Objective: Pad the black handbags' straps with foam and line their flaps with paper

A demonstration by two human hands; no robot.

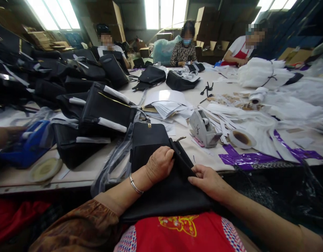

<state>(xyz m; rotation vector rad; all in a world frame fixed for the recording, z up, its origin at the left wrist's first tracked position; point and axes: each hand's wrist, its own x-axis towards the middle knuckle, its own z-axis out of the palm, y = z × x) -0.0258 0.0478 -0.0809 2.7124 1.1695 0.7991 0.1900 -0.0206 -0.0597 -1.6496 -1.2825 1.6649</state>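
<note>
A black handbag (153,147) lies half on the table edge and half on my lap, over a red apron. My left hand (159,163), with a silver bangle at the wrist, is curled over the bag's top edge near its strap. My right hand (207,182) pinches the same edge of the bag from the right side, fingers pressed together on the black material.
Black handbags with white paper-wrapped handles (103,112) pile up at the left. A tape dispenser (203,129), a tape roll (241,138), white papers (166,105) and purple plastic film (240,159) lie on the table (80,173). Three people sit at the far side.
</note>
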